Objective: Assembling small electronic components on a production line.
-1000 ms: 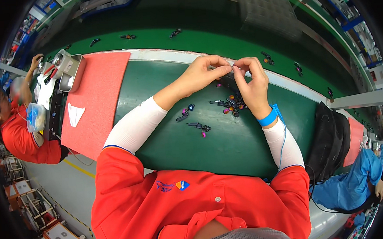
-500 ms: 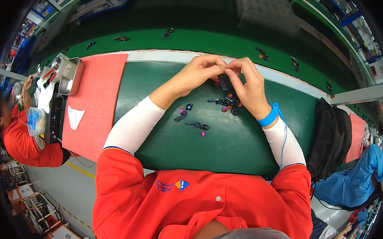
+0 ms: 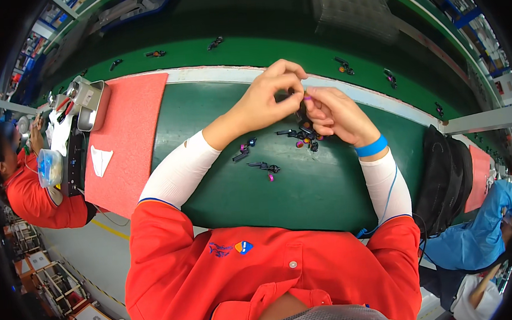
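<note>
Both hands meet above the far side of the green bench mat (image 3: pixel 223 200). My left hand (image 3: pixel 264 104), fingers bent and thumb pressed in, pinches a small black part that is mostly hidden. The fingertips of my right hand (image 3: pixel 344 116) are closed at the same spot, on a small purple piece (image 3: pixel 307 97) of it. Just below them lies a pile of small black parts (image 3: pixel 306 138) with orange and purple round ends. Nearer me and to the left are two loose black parts, one (image 3: pixel 245 149) beyond the other (image 3: pixel 264 167), each with a purple end.
Beyond a white rail (image 3: pixel 204 75) runs a green conveyor belt (image 3: pixel 188 55) carrying several similar parts. A pink mat (image 3: pixel 128 132) with a white scrap (image 3: pixel 100 159) and a metal tray (image 3: pixel 96 114) lie left. A black bag (image 3: pixel 442 187) stands right. Co-workers sit on both sides.
My right hand has turned, its fingers curling in and its wrist shifting right. My left hand has bent its fingers more. The parts on the belt have slid left.
</note>
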